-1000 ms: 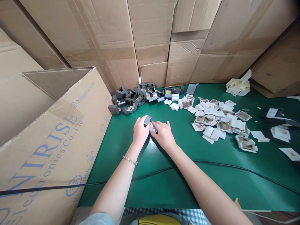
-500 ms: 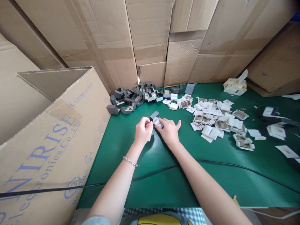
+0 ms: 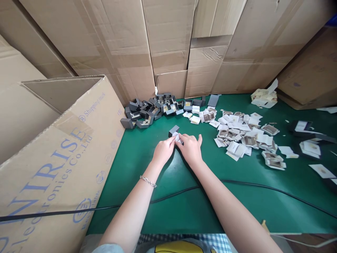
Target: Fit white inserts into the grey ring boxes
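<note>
A small grey hinged box (image 3: pixel 173 131) stands open on the green table (image 3: pixel 200 207), a white insert showing in it. My left hand (image 3: pixel 163 151), with a bracelet at the wrist, pinches at the white insert from the left. My right hand (image 3: pixel 191 149) grips the box's base from the right, fingers curled, thumb sticking out. Behind them lies a heap of grey boxes (image 3: pixel 149 110). To the right spreads a scatter of white and brown paper inserts (image 3: pixel 243 135).
A large printed cardboard carton (image 3: pixel 52 151) stands open at the left. Stacked cartons (image 3: pixel 171 45) wall off the back. A black cable (image 3: pixel 263 191) crosses the table near me. More cards and dark boxes (image 3: pixel 312 142) lie at the far right.
The box's lid has swung up and open. Both hands shifted slightly right and away from me, and my left fingers moved in to the white insert.
</note>
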The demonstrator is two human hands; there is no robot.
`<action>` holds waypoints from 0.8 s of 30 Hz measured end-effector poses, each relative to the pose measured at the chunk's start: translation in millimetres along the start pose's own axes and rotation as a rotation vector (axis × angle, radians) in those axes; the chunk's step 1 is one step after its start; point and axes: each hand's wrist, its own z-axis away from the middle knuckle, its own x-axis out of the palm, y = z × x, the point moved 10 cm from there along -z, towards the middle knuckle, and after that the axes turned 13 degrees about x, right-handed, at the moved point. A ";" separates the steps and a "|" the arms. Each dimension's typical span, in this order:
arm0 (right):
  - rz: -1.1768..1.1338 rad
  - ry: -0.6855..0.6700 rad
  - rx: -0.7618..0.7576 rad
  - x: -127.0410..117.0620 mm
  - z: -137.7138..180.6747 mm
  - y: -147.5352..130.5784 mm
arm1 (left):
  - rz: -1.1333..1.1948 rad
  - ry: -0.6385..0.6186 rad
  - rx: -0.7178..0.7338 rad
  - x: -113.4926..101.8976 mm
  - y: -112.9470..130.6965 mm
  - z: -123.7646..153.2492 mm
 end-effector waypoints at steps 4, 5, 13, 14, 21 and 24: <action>0.015 0.010 -0.006 -1.6 1.4 -0.4 | 0.002 -0.020 -0.001 1.3 -0.8 -0.4; 0.015 0.004 0.002 -1.0 1.3 0.1 | 0.000 -0.025 -0.009 1.6 -1.2 -0.3; -0.073 -0.109 0.001 12.1 -5.5 5.4 | -0.064 -0.103 -0.062 9.6 7.0 -0.2; -0.105 -0.114 -0.005 12.7 -6.8 7.0 | -0.060 -0.107 -0.066 10.7 8.9 -1.0; -0.263 -0.127 -0.080 11.9 -11.5 9.2 | -0.074 -0.133 -0.073 14.5 12.0 -5.7; -0.294 -0.130 -0.074 12.4 -12.7 10.6 | -0.039 -0.131 -0.050 14.4 11.4 -6.7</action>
